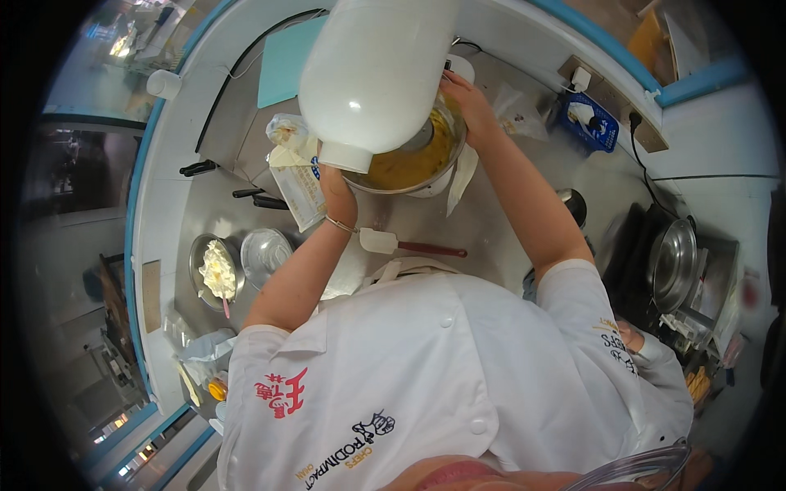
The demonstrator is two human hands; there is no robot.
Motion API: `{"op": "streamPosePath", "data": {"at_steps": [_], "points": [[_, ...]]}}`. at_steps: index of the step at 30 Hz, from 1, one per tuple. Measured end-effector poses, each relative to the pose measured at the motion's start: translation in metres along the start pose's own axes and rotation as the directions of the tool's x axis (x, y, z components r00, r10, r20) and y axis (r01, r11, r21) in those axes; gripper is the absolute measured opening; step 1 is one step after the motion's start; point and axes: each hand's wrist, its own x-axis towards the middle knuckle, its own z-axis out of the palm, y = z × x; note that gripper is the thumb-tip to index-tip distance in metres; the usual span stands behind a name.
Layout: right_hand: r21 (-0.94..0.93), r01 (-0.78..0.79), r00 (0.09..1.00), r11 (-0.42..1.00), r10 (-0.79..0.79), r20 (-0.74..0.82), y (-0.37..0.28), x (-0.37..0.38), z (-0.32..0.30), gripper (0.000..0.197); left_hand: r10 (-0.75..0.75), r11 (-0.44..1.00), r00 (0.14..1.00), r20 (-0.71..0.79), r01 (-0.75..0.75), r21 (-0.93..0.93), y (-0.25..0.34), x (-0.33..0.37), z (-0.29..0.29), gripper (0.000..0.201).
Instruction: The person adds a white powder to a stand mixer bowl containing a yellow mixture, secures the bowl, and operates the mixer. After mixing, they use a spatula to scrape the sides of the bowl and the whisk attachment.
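Observation:
A white stand mixer (372, 74) rises in front of me, its head covering part of a metal mixing bowl (401, 191). Yellow batter (397, 173) lies inside the bowl. My right hand (471, 106) curls against the bowl's right rim, beside the mixer's stand. At the bowl's left side is my left hand (336, 180), with its fingers hidden behind the mixer head and bowl. Closer to me, a spatula (422, 246) with a white blade and red handle rests on the metal counter. An opened carton-like package (299, 192) stands left of my left hand.
To the left are a bowl of pale cream-like mass (217, 274) and a clear-covered round bowl (265, 255). A blue basket (589, 123) sits at the back right. Metal pans (673, 262) stand farther right, near another person's hand (630, 337). A turquoise board (286, 61) leans behind.

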Motion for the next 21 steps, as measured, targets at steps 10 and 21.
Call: {"op": "streamPosePath", "data": {"at_steps": [10, 21], "points": [[0.059, 0.048, 0.997, 0.997, -0.051, 0.058, 0.006, -0.005, -0.006, 0.049, -0.25, 0.961, 0.968, 0.005, 0.249, -0.12, 0.062, -0.002, 0.02, 0.047], [-0.071, 0.271, 0.909, 0.96, -0.279, -0.31, 0.045, -0.054, 0.021, 0.043, 0.039, 0.996, 0.949, 0.313, -0.063, 0.068, 0.032, 0.053, -0.011, 0.044]]}}
